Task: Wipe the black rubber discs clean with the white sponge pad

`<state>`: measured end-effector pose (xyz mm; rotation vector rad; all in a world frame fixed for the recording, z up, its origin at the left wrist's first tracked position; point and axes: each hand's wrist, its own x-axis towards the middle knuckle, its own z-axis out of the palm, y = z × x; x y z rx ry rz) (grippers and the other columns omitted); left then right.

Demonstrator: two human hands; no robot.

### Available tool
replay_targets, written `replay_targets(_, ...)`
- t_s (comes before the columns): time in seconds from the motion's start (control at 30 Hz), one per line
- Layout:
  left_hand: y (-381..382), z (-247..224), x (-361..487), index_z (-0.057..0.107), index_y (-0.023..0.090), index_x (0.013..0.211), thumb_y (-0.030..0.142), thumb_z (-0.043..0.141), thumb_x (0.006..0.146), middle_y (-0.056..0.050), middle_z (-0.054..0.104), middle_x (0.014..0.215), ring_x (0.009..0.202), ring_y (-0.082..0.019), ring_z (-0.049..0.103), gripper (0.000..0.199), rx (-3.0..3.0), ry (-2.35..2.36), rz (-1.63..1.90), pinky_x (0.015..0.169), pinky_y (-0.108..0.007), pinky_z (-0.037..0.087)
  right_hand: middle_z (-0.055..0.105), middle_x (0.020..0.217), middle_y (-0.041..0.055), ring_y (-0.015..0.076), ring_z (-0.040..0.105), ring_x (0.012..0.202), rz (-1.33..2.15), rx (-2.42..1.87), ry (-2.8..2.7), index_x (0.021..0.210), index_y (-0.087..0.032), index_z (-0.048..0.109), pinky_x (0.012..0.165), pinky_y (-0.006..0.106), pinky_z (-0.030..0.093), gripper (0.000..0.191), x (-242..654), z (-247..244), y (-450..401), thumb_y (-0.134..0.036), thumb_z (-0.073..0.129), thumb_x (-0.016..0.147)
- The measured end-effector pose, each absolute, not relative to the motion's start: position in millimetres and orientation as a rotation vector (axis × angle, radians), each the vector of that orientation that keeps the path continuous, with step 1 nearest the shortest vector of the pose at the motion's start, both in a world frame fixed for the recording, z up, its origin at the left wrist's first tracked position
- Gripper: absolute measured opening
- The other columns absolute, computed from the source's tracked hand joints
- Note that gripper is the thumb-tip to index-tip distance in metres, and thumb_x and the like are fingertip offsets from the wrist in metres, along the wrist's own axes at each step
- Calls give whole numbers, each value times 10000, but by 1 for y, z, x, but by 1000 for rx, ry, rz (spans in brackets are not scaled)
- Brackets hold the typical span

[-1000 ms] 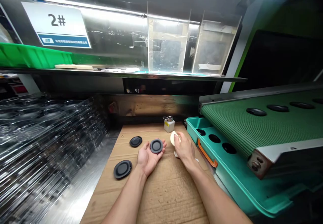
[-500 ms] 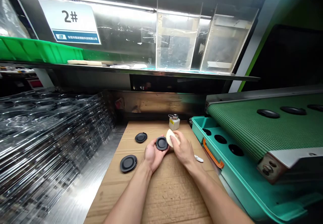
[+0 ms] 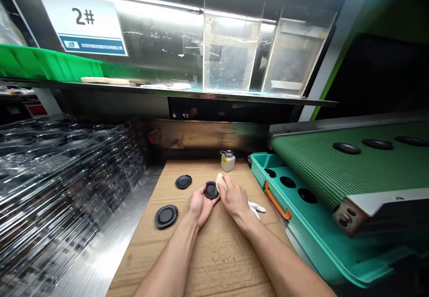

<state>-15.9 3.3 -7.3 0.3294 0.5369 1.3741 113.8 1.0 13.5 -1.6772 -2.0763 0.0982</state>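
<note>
1. Black rubber disc [image 3: 211, 190] sits in your cupped L hand [image 3: 200, 206], grip closed round it.
2. R hand [image 3: 234, 200] grips white pad [image 3: 219, 182] tight, pad touching disc's edge.
3. Farther spare disc [image 3: 183, 181] and nearer spare disc [image 3: 166, 216] lie on cardboard [image 3: 214, 270]; white cloth [image 3: 256, 208] just by R wrist.
4. Sign [image 3: 82, 24] reads "2#", small print unclear; dispenser bottle [image 3: 227, 161] has yellow label, unreadable.

The left forearm [image 3: 169, 259] and right forearm [image 3: 284, 263] run bare into an equally bare left hand [image 3: 200, 207] and right hand [image 3: 234, 199]
</note>
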Motion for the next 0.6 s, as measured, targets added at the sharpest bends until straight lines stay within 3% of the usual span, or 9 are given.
replay_targets(0.13,0,0,-17,564,155,1102,267,577,872,-145,637,1158,990,-227,644,256,508,608,1432,858,-418,521,694,951,51,224,650,863,203,-1715,-1836,1238,-276,503,707,286,416,362,142,15,19,-458,342,969)
replay_targets(0.33,-5,8,-6,477,223,1303,308,825,642,-106,615,1217,1138,-213,569,752,1360,1156,1745,1027,-376,403,658,1073,108,241,612,974,209,-1794,-1867,1327,-195,443,772,306,425,483,171,25,30,-458,430,922)
replay_targets(0.43,-9,8,-5,421,262,1369,338,808,665,-76,618,1212,1150,-219,543,808,1853,1387,1790,1038,-388,395,645,1089,98,241,602,972,142,-1871,-1976,1148,-225,588,720,293,404,381,181,35,24,-478,459,894)
replay_targets(0.53,-12,9,-6,324,256,1432,306,779,710,-74,627,1203,1151,-217,519,855,2048,1473,1808,1026,-387,410,672,949,41,200,613,860,351,-1841,-2220,941,-254,659,621,251,366,284,191,38,20,-490,594,796)
replay_targets(0.6,-13,10,-7,283,245,1452,285,765,729,-79,624,1212,1156,-215,507,870,2096,1491,1826,1029,-384,409,673,855,17,169,608,762,513,-1782,-2369,888,-251,668,565,231,337,249,196,36,19,-407,705,697)
